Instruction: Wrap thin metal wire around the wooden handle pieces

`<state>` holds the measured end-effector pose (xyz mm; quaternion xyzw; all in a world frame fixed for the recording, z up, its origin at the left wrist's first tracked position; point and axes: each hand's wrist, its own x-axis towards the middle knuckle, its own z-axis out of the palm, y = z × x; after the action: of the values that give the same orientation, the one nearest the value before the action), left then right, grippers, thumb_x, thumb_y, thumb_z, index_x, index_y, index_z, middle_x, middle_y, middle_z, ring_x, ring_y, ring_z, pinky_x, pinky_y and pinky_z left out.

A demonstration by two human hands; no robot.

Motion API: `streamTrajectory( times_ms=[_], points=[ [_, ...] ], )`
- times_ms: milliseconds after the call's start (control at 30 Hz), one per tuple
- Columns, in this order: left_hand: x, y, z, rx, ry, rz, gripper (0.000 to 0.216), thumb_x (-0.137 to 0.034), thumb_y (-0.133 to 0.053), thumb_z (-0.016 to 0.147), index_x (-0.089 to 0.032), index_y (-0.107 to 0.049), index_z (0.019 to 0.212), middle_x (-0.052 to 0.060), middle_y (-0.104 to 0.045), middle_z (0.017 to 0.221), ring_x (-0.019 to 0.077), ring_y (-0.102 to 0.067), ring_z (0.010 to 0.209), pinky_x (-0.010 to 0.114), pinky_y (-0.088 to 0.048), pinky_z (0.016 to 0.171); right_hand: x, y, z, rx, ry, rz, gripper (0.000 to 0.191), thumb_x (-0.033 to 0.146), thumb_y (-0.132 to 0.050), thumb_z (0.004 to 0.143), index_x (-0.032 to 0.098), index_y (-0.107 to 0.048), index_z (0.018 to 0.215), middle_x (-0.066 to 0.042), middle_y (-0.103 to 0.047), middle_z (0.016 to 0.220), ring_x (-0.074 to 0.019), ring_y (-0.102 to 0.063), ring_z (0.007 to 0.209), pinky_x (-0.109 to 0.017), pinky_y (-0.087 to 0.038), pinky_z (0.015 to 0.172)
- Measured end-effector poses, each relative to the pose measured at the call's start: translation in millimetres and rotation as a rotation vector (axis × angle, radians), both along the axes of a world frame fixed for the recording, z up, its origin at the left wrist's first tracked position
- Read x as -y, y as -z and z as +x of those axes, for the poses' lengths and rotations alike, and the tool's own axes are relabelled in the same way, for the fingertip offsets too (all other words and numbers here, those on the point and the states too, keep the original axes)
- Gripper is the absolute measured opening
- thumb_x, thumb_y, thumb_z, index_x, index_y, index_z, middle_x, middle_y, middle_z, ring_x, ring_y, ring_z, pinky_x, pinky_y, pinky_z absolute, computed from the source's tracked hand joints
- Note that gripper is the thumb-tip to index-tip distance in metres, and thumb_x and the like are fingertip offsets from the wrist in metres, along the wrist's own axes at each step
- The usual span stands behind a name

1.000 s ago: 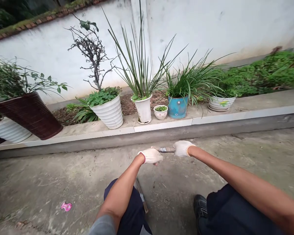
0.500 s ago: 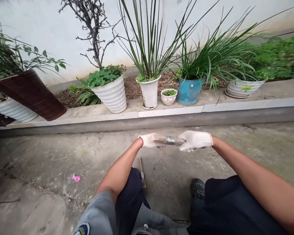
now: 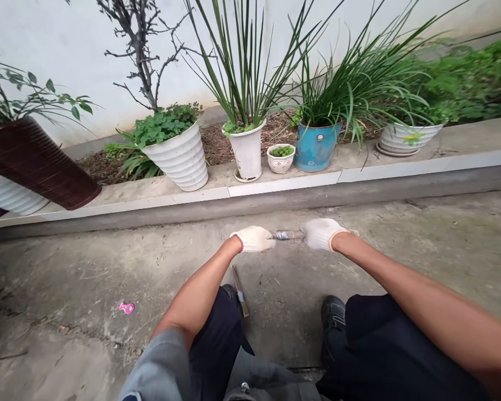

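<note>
A short stick [image 3: 294, 235] wound with silvery wire spans the gap between my two hands, held roughly level over the concrete. My left hand [image 3: 254, 239], in a white knitted glove with a red cuff edge, is closed round its left end. Around the right end, my right hand [image 3: 320, 233] is closed too; its white glove is slightly blurred and the fingertips are partly hidden. On the ground beside my left shoe lies a second stick [image 3: 239, 289], also wrapped with wire near its lower part.
A low planter ledge [image 3: 284, 186] crosses ahead, bearing a white ribbed pot [image 3: 181, 159], a blue pot [image 3: 317, 147], a small patterned pot [image 3: 281, 161] and other plants. A dark brown pot [image 3: 45, 167] leans at left. Something small and pink [image 3: 126, 307] lies on the concrete.
My right hand has turned at the wrist and its glove cuff now angles downward. More of the wire winding shows between my hands. The view has shifted slightly.
</note>
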<state>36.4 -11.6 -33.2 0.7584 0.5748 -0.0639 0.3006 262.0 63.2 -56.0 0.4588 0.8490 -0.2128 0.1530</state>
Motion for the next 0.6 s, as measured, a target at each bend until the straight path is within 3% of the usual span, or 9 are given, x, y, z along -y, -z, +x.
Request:
streamTrajectory(
  times_ms=[133, 267, 400, 500, 600],
  points=[
    [1, -9.1, -1, 0.065, -0.091, 0.057, 0.034, -0.042, -0.047, 0.087, -0.020, -0.064, 0.068, 0.003, -0.072, 0.074, 0.0190, -0.062, 0.072, 0.029, -0.041, 0.065, -5, -8.6, 2, -0.037, 0.045, 0.158, 0.031, 0.045, -0.055, 0.083, 0.019, -0.068, 0.093, -0.014, -0.068, 0.084, -0.0267, -0.064, 0.077, -0.034, -0.041, 0.067],
    [1, -11.3, -6, 0.143, -0.126, 0.023, 0.034, -0.043, -0.047, 0.089, -0.020, -0.070, 0.080, 0.003, -0.074, 0.083, 0.0185, -0.063, 0.077, 0.027, -0.045, 0.071, -1, -18.4, 7, -0.252, 0.071, 0.138, 0.034, 0.053, -0.056, 0.083, 0.019, -0.061, 0.082, -0.005, -0.063, 0.072, -0.0187, -0.057, 0.067, -0.028, -0.034, 0.057],
    [-2, -3.2, -12, 0.235, -0.068, 0.003, 0.034, -0.043, -0.048, 0.090, -0.018, -0.071, 0.086, 0.002, -0.074, 0.088, 0.0163, -0.063, 0.078, 0.024, -0.046, 0.071, 9, -30.7, 16, -0.425, 0.022, -0.102, 0.034, 0.052, -0.061, 0.079, 0.019, -0.055, 0.078, 0.000, -0.061, 0.066, -0.0144, -0.053, 0.060, -0.024, -0.032, 0.052],
    [-6, 3.5, -18, 0.298, -0.008, 0.026, 0.032, -0.043, -0.051, 0.090, -0.017, -0.070, 0.089, 0.003, -0.073, 0.090, 0.0160, -0.063, 0.079, 0.023, -0.045, 0.072, 17, -37.5, 22, -0.418, -0.070, -0.317, 0.032, 0.051, -0.064, 0.077, 0.020, -0.057, 0.079, 0.000, -0.063, 0.065, -0.0136, -0.055, 0.057, -0.023, -0.033, 0.051],
    [-10, 5.2, -20, 0.256, 0.013, 0.070, 0.033, -0.043, -0.052, 0.090, -0.017, -0.070, 0.083, 0.002, -0.072, 0.084, 0.0164, -0.061, 0.077, 0.024, -0.042, 0.071, 24, -35.6, 23, -0.312, -0.237, -0.288, 0.027, 0.047, -0.067, 0.073, 0.021, -0.061, 0.076, 0.001, -0.063, 0.064, -0.0135, -0.056, 0.058, -0.024, -0.033, 0.052]
  ],
)
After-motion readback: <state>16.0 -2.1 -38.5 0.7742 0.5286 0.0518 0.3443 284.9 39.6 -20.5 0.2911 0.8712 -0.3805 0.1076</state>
